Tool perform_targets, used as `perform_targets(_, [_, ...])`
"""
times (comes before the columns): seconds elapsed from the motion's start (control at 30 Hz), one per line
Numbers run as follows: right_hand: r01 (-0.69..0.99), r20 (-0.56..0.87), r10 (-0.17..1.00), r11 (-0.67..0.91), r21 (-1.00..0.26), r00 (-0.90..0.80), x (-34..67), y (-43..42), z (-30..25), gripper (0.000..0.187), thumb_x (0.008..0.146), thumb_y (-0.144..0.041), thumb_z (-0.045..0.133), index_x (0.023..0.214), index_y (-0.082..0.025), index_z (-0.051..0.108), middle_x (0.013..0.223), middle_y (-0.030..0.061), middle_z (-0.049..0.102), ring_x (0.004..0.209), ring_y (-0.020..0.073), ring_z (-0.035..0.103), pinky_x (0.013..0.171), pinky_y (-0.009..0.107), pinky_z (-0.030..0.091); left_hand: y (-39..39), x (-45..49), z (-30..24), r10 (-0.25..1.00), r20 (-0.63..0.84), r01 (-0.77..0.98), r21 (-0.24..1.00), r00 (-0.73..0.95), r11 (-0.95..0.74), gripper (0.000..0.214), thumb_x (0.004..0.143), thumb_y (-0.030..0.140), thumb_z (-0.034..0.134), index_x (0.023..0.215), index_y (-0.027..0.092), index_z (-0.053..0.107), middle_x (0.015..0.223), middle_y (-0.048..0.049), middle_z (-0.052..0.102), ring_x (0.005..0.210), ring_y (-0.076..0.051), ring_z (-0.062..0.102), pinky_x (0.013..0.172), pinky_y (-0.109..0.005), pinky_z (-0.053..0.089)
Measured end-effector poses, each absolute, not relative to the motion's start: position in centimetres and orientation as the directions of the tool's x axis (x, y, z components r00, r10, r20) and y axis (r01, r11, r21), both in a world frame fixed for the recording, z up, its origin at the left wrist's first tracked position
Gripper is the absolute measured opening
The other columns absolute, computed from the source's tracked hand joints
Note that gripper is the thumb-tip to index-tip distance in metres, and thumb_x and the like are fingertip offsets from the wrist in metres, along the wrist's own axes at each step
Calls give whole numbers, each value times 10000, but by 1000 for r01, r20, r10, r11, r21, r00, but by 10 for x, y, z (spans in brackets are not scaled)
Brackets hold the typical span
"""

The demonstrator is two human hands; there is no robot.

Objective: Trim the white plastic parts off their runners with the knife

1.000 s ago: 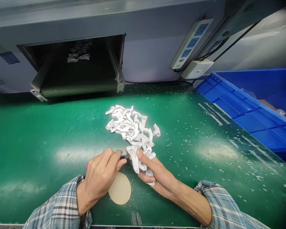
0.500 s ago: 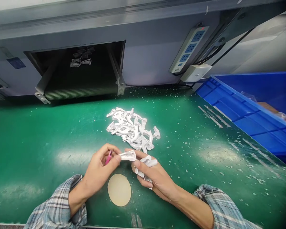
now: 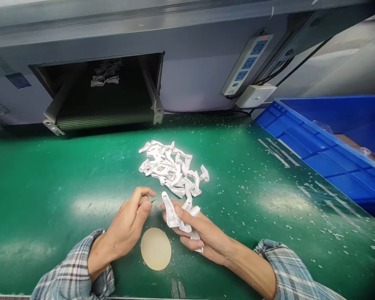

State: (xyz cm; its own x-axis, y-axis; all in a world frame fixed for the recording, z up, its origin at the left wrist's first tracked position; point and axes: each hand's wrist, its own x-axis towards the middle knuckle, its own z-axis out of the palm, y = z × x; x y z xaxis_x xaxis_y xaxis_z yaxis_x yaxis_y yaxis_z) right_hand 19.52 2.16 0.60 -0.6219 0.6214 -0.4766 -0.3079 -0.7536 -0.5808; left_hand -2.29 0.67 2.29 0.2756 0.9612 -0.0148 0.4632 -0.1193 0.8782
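My left hand [image 3: 129, 223] is closed around a small knife [image 3: 153, 201]; only its thin pointed tip shows past the fingertips, and the handle is hidden. Just to the right, my right hand [image 3: 211, 235] grips several white plastic parts [image 3: 171, 212]. One of these stands out between thumb and fingers, its hollow side with small holes turned towards me. The others are bunched in the palm, partly covered by the fingers. A gap separates the knife tip from that part. Beyond both hands lies a pile of similar curved white parts [image 3: 171, 166] on the green table [image 3: 65, 175].
A round beige disc [image 3: 156, 249] lies flat below my hands. At the back, a conveyor belt [image 3: 106, 118] carries more white parts inside an opening. A blue bin [image 3: 325, 146] stands at the right, near a power strip [image 3: 247, 64]. Small white scraps dot the table.
The white part has left my left fingertips and now tilts upright in my right hand. My left hand has drawn slightly left and down, and the pink handle no longer shows.
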Motion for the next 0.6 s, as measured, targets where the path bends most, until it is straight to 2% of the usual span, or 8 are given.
perform_targets(0.07, [-308,-480,626,-750,-585,-614,195,22,7,457,796,-498,833,1069,-161,692,694,-41,419,535,47,224,358,99,168,5,-22,22,951,-18,507,849,308,-148,284,1089,408,286,1033,229,499,707,42,478,601,-132,420,582,-254,344])
perform_targets(0.13, [-307,-480,630,-747,-590,-610,195,21,8,454,797,-493,834,1064,-158,683,695,-38,435,537,48,223,360,98,166,4,-20,20,947,45,596,767,317,-236,302,1091,380,278,915,227,470,688,43,495,576,-129,421,572,-258,327])
perform_targets(0.23, [-305,-466,633,-739,-600,-618,195,21,8,452,792,-501,836,1039,-161,670,654,-48,439,521,46,205,360,102,161,1,-18,18,929,155,696,624,337,-356,322,1086,419,283,937,225,493,719,24,579,585,-141,501,575,-269,341])
perform_targets(0.3, [-309,-458,641,-731,-608,-615,194,20,8,462,784,-514,837,1027,-161,665,622,-60,422,513,46,193,359,106,153,0,-17,17,907,191,716,562,375,-414,381,1052,550,326,995,222,511,811,-8,649,665,-169,590,605,-281,389])
perform_targets(0.4, [-308,-469,653,-724,-617,-595,193,20,8,477,781,-523,836,1035,-159,661,600,-69,403,506,46,184,362,114,138,1,-15,16,884,229,734,492,408,-467,522,972,709,369,1025,213,524,873,-38,676,731,-210,648,620,-303,433])
perform_targets(0.6, [-302,-466,675,-701,-645,-571,193,19,8,471,803,-536,811,1049,-162,663,615,-66,411,498,36,187,374,128,136,1,-13,17,883,247,798,380,400,-468,506,991,678,357,964,207,537,846,-43,685,720,-225,664,609,-320,437])
